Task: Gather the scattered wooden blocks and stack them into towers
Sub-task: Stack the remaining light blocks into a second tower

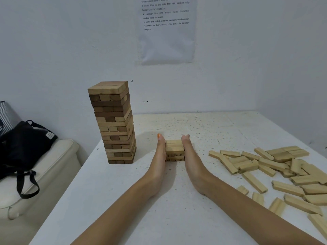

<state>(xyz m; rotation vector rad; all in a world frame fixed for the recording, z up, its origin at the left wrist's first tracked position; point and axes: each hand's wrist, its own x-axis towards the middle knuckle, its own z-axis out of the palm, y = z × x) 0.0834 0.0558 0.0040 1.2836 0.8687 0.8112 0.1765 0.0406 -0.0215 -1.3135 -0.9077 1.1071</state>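
Near the middle of the frame, the left hand (160,154) and right hand (190,156) lie flat with straight fingers, pressing both sides of a small stack of blocks (174,150) on the white table (177,218). A tall tower (113,122) stands left. Loose blocks (276,167) lie scattered on the right side.

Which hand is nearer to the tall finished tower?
Left. The left hand presses the near side of the low stack, just right of the tall tower; the right hand presses the stack's opposite side, farther from it.
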